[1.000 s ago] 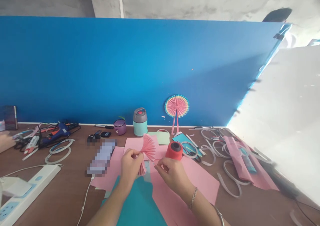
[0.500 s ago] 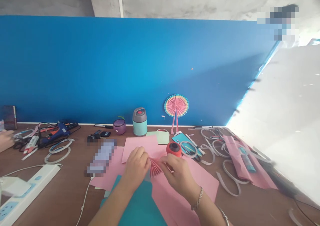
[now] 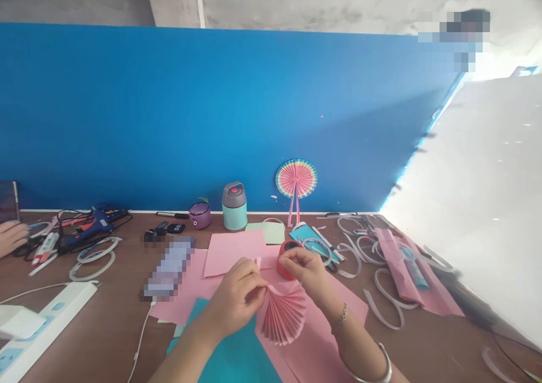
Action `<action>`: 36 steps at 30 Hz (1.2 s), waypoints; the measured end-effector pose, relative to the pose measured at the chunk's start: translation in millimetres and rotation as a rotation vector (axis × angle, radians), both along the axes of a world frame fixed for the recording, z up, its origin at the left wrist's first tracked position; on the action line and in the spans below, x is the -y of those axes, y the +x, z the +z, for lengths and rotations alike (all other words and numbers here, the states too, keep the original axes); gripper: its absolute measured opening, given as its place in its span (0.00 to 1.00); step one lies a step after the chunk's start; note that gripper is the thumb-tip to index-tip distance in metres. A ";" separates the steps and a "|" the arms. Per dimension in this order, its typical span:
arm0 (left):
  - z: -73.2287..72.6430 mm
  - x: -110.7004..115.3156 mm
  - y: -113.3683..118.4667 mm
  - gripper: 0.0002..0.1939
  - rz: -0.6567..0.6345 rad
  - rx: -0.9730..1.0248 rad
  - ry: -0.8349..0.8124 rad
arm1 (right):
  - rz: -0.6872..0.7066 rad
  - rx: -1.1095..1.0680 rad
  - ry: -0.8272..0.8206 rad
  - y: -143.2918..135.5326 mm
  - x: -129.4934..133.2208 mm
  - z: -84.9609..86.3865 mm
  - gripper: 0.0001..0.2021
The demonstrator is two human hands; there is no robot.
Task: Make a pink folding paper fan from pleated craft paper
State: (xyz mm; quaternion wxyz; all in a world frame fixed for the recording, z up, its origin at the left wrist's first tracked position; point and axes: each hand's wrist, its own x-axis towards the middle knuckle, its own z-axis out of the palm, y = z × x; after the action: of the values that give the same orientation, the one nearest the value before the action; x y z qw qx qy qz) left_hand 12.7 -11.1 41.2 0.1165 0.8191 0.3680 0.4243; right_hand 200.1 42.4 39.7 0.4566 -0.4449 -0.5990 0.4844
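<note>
Between the thumb and fingers of my left hand [image 3: 237,298] is the gathered end of a pink pleated paper fan [image 3: 284,318], its folds spread downward over the sheets. My right hand [image 3: 311,270] is off the fan, fingers curled into a pinch in front of a red tape roll [image 3: 284,269]; whatever is in the pinch, if anything, is too small to make out. Under both hands lie pink paper sheets [image 3: 347,309] and a teal sheet [image 3: 237,349]. A finished round paper fan [image 3: 296,179] with pink legs leans on the blue panel.
Behind stand a teal-and-grey flask [image 3: 234,207] and a purple cup [image 3: 199,215]. To the left are a blurred phone [image 3: 171,267], a white power strip [image 3: 51,329], a blue glue gun [image 3: 99,222] and another person's hand [image 3: 12,237]. White strips [image 3: 383,309] curl at the right.
My right hand has let go of the pleated paper and moved up toward the tape roll. The pleats have fanned out wider and hang from my left hand.
</note>
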 end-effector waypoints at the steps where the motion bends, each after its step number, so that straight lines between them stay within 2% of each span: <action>1: 0.8 0.3 0.0 0.10 0.005 0.053 -0.012 | 0.013 -0.011 -0.026 -0.8 0.1 -0.6 0.13; 6: -0.1 -0.9 2.0 0.08 0.109 0.319 -0.102 | 0.019 0.017 -0.054 -4.8 2.7 -4.5 0.06; 10: -6.5 -7.5 3.3 0.08 0.317 0.457 -0.176 | 0.065 0.118 -0.008 -12.5 9.1 -8.4 0.04; 13: -14.0 -16.0 -0.1 0.09 0.491 0.492 -0.274 | 0.078 0.292 0.094 -22.2 17.3 -14.8 0.04; 15: -19.0 -21.7 -4.7 0.08 0.577 0.475 -0.326 | 0.064 0.454 0.245 -28.7 23.9 -20.0 0.06; 17: -22.8 -25.9 -10.1 0.07 0.659 0.414 -0.304 | 0.086 0.561 0.406 -33.6 30.2 -24.3 0.07; 21: -26.2 -28.2 -16.2 0.09 0.774 0.124 -0.042 | 0.121 0.614 0.647 -36.9 38.5 -25.1 0.10; 24: -26.3 -26.9 -14.2 0.10 0.744 -0.086 0.123 | 0.108 0.592 0.749 -35.6 39.7 -18.4 0.11; 27: -25.0 -25.1 -9.7 0.12 0.641 -0.221 0.191 | 0.079 0.530 0.754 -32.2 37.5 -10.3 0.12; 32: -20.4 -19.9 -2.7 0.13 0.391 -0.366 0.195 | -0.032 0.337 0.549 -22.2 26.8 -6.1 0.09; 36: -12.5 -10.2 1.3 0.11 0.173 -0.387 0.138 | -0.088 0.167 0.333 -13.5 15.5 -5.7 0.09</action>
State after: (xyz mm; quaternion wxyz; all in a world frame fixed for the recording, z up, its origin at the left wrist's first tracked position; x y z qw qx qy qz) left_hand 14.0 -0.8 28.7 -0.0494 0.8567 0.4226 0.2917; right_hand 186.6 26.9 34.0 0.4932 -0.4277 -0.6867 0.3198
